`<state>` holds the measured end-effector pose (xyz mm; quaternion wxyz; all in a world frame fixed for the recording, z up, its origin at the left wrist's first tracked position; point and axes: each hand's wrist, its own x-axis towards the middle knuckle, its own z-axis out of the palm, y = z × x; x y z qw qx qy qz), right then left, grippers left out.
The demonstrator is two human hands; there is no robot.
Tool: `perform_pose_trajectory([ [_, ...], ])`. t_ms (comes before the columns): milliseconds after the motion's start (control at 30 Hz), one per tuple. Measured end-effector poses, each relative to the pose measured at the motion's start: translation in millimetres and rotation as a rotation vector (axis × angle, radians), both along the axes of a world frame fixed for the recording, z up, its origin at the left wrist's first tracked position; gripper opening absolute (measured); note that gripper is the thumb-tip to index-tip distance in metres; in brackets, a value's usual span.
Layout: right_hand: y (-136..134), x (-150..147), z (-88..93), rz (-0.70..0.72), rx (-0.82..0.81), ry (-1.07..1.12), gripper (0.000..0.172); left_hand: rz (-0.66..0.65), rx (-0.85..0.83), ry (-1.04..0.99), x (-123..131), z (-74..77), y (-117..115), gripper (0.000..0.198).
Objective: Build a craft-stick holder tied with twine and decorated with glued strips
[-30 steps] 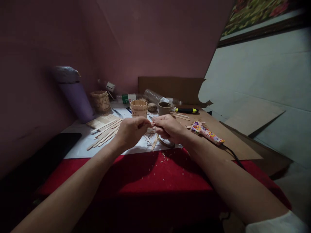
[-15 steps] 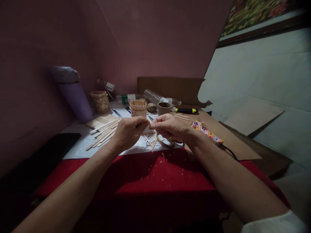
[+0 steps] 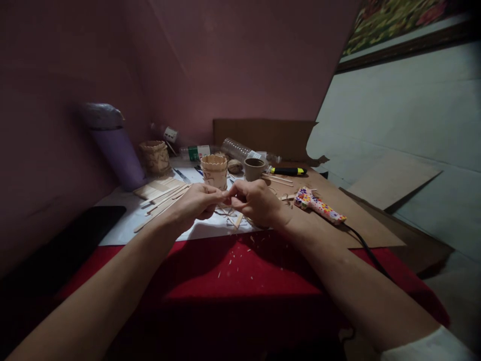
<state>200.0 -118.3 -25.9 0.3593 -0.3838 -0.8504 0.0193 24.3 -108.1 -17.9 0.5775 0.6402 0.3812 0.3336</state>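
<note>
My left hand (image 3: 198, 203) and my right hand (image 3: 258, 201) meet fingertip to fingertip above the white paper (image 3: 124, 228). Both are closed in a pinch. Whatever small thing lies between the fingers is hidden by them. Just behind the hands stands a small pot with a scalloped rim (image 3: 214, 169), covered in pale wood. Left of my left hand lie several wooden craft sticks (image 3: 165, 198). Under the hands are cut stick pieces (image 3: 238, 220) and scraps. A flower-patterned glue gun (image 3: 319, 205) rests to the right, its black cord running off the table.
At the back are a dark round pot (image 3: 254, 169), a ball of twine (image 3: 235, 166), a plastic bottle (image 3: 240, 149), a black-and-yellow utility knife (image 3: 288, 171) and a second wooden pot (image 3: 155, 157). A purple tumbler (image 3: 118, 155) stands left. Cardboard (image 3: 361, 230) covers the right side; shavings dot the red cloth (image 3: 210, 281).
My hands have shifted slightly left and turned at the wrists, still pinched together. The right hand now covers the scissors' handles that showed before. Nothing on the table has visibly moved.
</note>
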Motion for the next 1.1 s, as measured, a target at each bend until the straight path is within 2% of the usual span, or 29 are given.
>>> perform_pose_trajectory([
  [167, -2.1, -1.4, -1.7, -0.028, 0.051, -0.07, 0.007, 0.092, 0.055, 0.012, 2.6, 1.1, -0.3, 0.023],
  [267, -3.0, -1.3, -0.5, -0.003, -0.011, -0.009, 0.015, 0.122, 0.079, 0.016, 5.5, 2.7, -1.7, 0.017],
  [367, -2.5, -0.7, 1.8, 0.048, -0.166, 0.105, 0.029, 0.168, 0.115, 0.029, 7.9, 4.4, -2.8, 0.015],
  [467, 0.4, -1.1, 3.1, 0.09, -0.336, 0.234, 0.02, 0.211, 0.217, 0.063, 9.6, 3.2, -1.9, 0.015],
  [533, 2.9, -2.3, 3.0, 0.083, -0.448, 0.338, 0.018, 0.229, 0.377, 0.125, 10.0, -0.4, -0.3, 0.013],
  [600, 4.7, -3.4, 2.7, 0.076, -0.594, 0.444, 0.03, 0.256, 0.608, 0.228, 9.8, -5.6, 1.5, 0.011],
  [667, 5.2, -3.4, 2.6, 0.096, -0.777, 0.535, 0.035, 0.295, 0.844, 0.338, 8.8, -10.7, 2.6, 0.012],
  [733, 4.9, -1.7, 2.9, 0.158, -0.965, 0.608, 0.033, 0.322, 1.028, 0.399, 7.6, -14.1, 2.9, 0.013],
  [800, 4.8, 1.8, 3.5, 0.237, -1.107, 0.665, 0.029, 0.327, 1.137, 0.41, 6.4, -15.3, 2.9, 0.013],
  [967, 7.9, 11.3, 3.9, 0.394, -1.256, 0.733, 0.023, 0.301, 1.204, 0.397, 4.2, -11.9, 3.4, 0.014],
  [1100, 9.1, 12.9, 3.8, 0.412, -1.265, 0.742, 0.022, 0.27, 1.166, 0.4, 2.3, -8.2, 1.9, 0.016],
])
